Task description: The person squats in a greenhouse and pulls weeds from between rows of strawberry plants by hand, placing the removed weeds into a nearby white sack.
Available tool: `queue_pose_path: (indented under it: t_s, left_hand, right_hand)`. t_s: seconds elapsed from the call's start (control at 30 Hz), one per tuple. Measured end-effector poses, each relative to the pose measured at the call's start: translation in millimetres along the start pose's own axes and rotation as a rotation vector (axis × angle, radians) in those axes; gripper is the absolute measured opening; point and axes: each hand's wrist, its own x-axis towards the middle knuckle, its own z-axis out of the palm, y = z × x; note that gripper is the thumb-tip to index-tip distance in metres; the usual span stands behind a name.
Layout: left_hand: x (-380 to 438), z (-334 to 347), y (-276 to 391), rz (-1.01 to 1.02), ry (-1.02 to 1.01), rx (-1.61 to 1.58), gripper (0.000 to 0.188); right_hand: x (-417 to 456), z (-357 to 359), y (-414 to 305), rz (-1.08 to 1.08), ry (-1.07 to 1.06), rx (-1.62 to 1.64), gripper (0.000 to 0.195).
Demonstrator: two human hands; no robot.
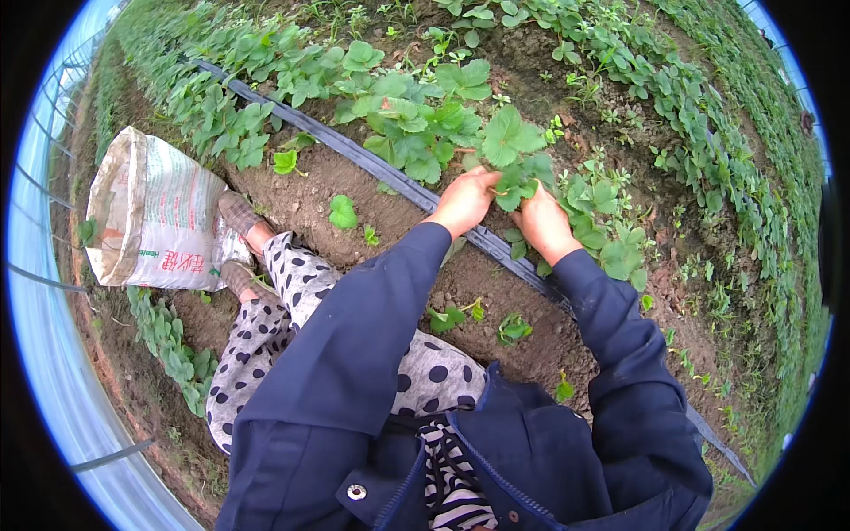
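Note:
Both of my hands are in among strawberry plants beside a black drip irrigation tape [345, 154]. My left hand [465, 198] has its thumb and forefinger closed on a thin stem of a strawberry plant [508, 136]. Close by on the right, my right hand [546, 222] pinches leaf stalks of the same plant, its fingertips partly hidden by the leaves. Detached strawberry leaves [343, 212] lie on the bare soil between my legs and the tape.
An open woven plastic sack [176, 212] bearing print stands by my feet at the left. More strawberry rows [704, 152] run along the right. A translucent greenhouse film wall [50, 332] with hoops curves along the left.

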Motion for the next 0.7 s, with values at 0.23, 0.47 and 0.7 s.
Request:
queue_pose_path:
  t_s: [0.23, 0.47, 0.7]
  left_hand:
    - [14, 8, -22, -0.194, -0.068, 0.352, 0.030]
    - [-6, -2, -17, -0.270, 0.022, 0.232, 0.024]
    - [2, 0, -34, -0.287, 0.055, 0.352, 0.021]
  right_hand:
    - [-3, 14, 9, -0.053, -0.084, -0.245, 0.029]
    - [3, 7, 7, -0.174, -0.262, -0.390, 0.016]
    - [-18, -1, -1, -0.333, -0.194, -0.218, 0.014]
